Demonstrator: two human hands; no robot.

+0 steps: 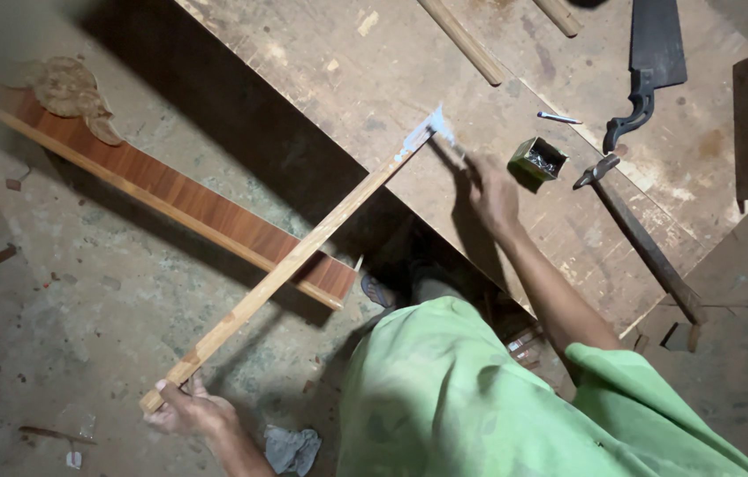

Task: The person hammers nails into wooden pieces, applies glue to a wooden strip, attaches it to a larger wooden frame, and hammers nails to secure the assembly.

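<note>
Workbench is the big reference here, a scuffed wooden top filling the upper right. Off its left edge, down on the concrete floor, lies a reddish laminate plank. The person's left hand, low and well left of the bench, is clenched around the lower end of a long pale wood strip, which runs up diagonally so its far end rests on the bench's near edge, smeared with white-blue stuff there. The right hand sits on the bench just beside that smeared tip; can't tell if it's pinching anything. Further right on the bench: a small green box, a hammer, then a dark handsaw.
</note>
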